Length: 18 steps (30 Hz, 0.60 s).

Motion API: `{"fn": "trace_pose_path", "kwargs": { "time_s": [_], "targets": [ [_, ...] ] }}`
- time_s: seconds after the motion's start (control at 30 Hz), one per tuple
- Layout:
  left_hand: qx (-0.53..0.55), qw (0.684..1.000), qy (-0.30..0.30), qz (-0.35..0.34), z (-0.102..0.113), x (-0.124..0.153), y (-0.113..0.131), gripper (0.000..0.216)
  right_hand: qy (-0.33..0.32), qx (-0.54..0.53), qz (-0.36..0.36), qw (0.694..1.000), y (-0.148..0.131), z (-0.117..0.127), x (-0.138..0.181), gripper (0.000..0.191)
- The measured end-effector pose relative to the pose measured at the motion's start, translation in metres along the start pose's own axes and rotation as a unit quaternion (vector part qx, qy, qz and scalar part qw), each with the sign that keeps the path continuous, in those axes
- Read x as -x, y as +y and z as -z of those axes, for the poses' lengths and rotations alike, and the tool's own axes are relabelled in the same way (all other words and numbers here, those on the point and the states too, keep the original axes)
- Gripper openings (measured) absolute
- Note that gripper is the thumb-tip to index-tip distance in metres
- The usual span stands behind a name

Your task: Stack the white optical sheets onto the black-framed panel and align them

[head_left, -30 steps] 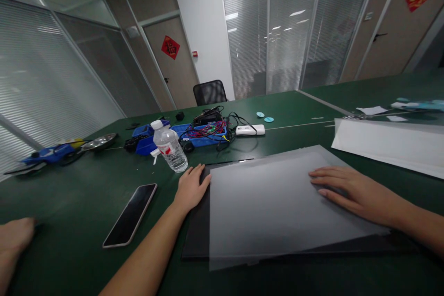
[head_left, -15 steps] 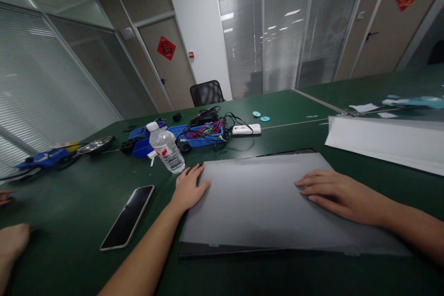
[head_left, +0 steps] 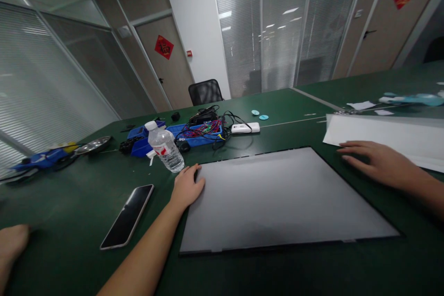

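A frosted translucent sheet (head_left: 277, 194) lies squared on a dark flat panel (head_left: 194, 252) on the green table. My left hand (head_left: 185, 187) rests flat against the panel's upper left corner, fingers stretched out. My right hand (head_left: 376, 162) lies flat on the table just off the panel's upper right corner, fingers extended, close to a white sheet (head_left: 381, 135). Neither hand holds anything.
A black phone (head_left: 127, 216) lies left of my left arm. A water bottle (head_left: 164, 147), blue trays with wires (head_left: 199, 132) and a white box (head_left: 245, 127) sit behind. Another person's hand (head_left: 12, 243) rests at the far left. A black chair (head_left: 205, 91) stands beyond the table.
The frosted sheet, skewed a second ago, has slid into line over the dark panel. My right hand left the sheet and moved right onto the table. My left hand stayed at the corner.
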<state>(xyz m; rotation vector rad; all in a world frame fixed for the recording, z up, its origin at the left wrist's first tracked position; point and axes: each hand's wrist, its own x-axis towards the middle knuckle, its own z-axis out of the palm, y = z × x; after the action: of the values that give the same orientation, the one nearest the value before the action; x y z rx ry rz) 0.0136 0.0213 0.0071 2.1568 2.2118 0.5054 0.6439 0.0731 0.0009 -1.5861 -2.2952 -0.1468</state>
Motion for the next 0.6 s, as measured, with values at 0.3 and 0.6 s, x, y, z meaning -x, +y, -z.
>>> {"fn": "trace_pose_path", "kwargs": {
  "time_s": [0.3,0.6],
  "targets": [
    [-0.014,1.000,-0.002,-0.006,-0.005,0.000,-0.006,0.064,-0.039,0.032,-0.219,0.975,0.078,-0.025,0.014,0.079],
    [-0.007,1.000,-0.020,0.005,0.001,0.001,-0.003,0.067,-0.043,0.051,-0.180,0.981,0.056,-0.006,0.007,0.056]
  ]
}}
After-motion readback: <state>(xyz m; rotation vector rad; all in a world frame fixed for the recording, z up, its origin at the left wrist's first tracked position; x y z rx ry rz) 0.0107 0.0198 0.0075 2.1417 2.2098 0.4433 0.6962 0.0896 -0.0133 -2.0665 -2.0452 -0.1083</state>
